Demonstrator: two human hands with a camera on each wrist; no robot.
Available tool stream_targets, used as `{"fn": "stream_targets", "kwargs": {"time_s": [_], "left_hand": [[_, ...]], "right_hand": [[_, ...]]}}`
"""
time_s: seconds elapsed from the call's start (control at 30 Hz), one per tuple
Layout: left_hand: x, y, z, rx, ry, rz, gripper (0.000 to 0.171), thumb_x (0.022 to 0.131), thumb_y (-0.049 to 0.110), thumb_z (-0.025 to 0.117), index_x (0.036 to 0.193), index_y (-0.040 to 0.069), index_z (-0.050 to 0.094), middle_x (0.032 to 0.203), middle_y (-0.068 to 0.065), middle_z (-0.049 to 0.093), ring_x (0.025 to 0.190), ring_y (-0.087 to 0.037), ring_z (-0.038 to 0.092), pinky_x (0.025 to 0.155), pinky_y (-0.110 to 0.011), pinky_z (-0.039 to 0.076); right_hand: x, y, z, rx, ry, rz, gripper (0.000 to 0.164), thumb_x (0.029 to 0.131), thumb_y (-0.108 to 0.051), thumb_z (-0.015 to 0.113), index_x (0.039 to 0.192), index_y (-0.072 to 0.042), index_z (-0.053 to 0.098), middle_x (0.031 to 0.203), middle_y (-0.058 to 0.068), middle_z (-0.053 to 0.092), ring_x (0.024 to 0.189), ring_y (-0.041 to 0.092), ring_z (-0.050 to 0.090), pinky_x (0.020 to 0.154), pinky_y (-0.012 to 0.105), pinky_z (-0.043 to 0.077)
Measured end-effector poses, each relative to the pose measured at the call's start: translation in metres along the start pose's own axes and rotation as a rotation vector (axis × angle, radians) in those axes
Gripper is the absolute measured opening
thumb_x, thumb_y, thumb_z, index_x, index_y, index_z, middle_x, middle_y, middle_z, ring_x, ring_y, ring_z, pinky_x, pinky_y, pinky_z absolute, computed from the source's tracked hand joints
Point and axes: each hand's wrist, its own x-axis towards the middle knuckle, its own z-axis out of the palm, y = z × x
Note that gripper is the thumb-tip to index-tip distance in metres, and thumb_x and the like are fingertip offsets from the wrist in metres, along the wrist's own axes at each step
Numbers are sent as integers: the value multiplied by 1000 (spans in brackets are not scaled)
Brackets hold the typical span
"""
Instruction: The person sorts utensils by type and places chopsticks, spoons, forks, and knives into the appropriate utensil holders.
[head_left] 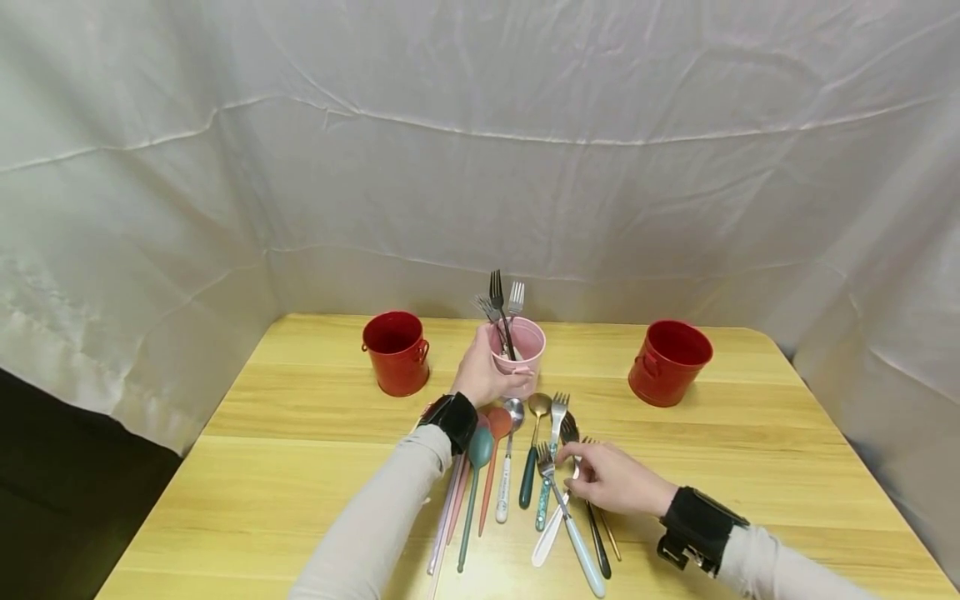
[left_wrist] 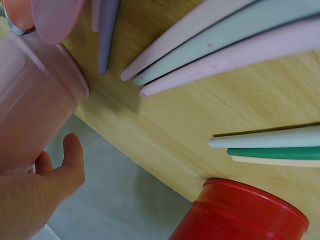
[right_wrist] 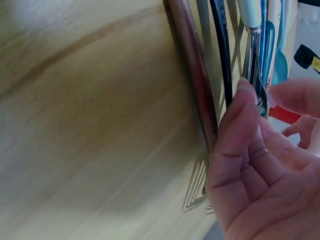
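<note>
In the head view my left hand (head_left: 483, 371) curls around the near left side of a pink bucket (head_left: 528, 337), which holds several upright forks (head_left: 497, 292). The left wrist view shows this hand (left_wrist: 45, 192) against the pink wall (left_wrist: 35, 105). My right hand (head_left: 618, 477) is over a row of cutlery. Between its thumb and fingertips it pinches the neck of a fork with a light blue handle (head_left: 585, 557). The right wrist view has this fork's handle (right_wrist: 249, 14) running up from the right hand (right_wrist: 265, 175). Fork tines (right_wrist: 261, 105) show between the fingers.
Red buckets stand at back left (head_left: 402, 367) and back right (head_left: 663, 375). Spoons with teal (head_left: 480, 450), orange (head_left: 497, 421) and white (head_left: 504, 487) handles lie centrally, alongside more forks (head_left: 560, 408). A grey cloth (head_left: 525, 208) hangs behind the wooden table (head_left: 750, 467).
</note>
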Motion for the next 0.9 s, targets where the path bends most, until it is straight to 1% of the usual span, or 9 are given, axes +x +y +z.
{"fn": "stream_targets", "kwargs": {"time_s": [0.23,0.37,0.47,0.6,0.67,0.77,0.9], "left_hand": [[-1,0,0,18,2,-3,92,60,27,89,133,12,34,127,-8,53,118,-21,50,102,-39,40],[-1,-1,1,10,7,4,92,60,26,89,132,12,34,127,-9,54,118,-22,51,102,-40,40],[0,-3,1,3,8,10,92,60,25,89,132,11,34,126,-8,54,118,-22,51,102,-40,40],[1,-3,1,-2,7,16,92,60,25,89,132,11,34,127,-8,54,118,-21,50,102,-39,40],[1,-3,1,-6,7,19,92,60,25,89,133,11,34,127,-9,53,118,-22,50,102,-40,40],[1,-2,1,-14,5,21,93,60,24,89,134,11,34,128,-9,53,119,-23,50,103,-41,40],[0,0,0,-18,3,12,93,60,24,89,134,12,33,129,-9,53,120,-23,50,103,-41,39]], "right_hand": [[2,-3,4,46,-26,38,18,86,-9,62,104,-10,62,61,-7,48,51,3,42,45,18,33],[4,-2,8,69,-38,69,16,87,-9,61,102,-10,63,61,-7,51,49,3,45,43,18,35],[4,-3,10,122,-63,89,13,88,-10,60,100,-9,63,61,-6,55,48,5,50,42,19,39],[3,-4,12,193,-95,100,8,90,-9,58,96,-8,63,62,-2,60,46,10,55,41,22,44],[3,-4,13,205,-97,95,8,90,-9,57,94,-8,64,61,-1,61,45,11,56,40,21,44],[3,-5,14,219,-96,91,8,90,-9,57,89,-8,65,60,0,61,44,13,56,39,21,44],[2,-7,15,225,-90,85,13,90,-6,56,80,-9,65,59,-1,61,44,13,56,40,23,47]]}}
